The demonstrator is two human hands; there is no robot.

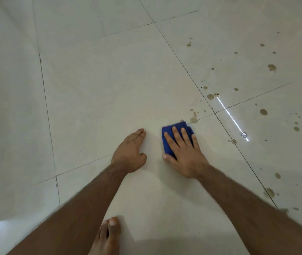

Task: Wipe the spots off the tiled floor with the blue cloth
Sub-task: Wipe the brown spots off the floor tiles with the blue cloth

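A folded blue cloth lies on the pale tiled floor. My right hand presses flat on it with straight, spread fingers. My left hand rests flat on the bare tile just left of the cloth, fingers together. Brown spots sit right beyond the cloth's far edge, along a grout line. More brown spots are scattered over the tiles to the right, some large, some tiny.
My bare foot stands on the tile between my forearms at the bottom. A bright light streak reflects on the floor to the right. Dark grout lines cross the floor. The tiles on the left show no spots.
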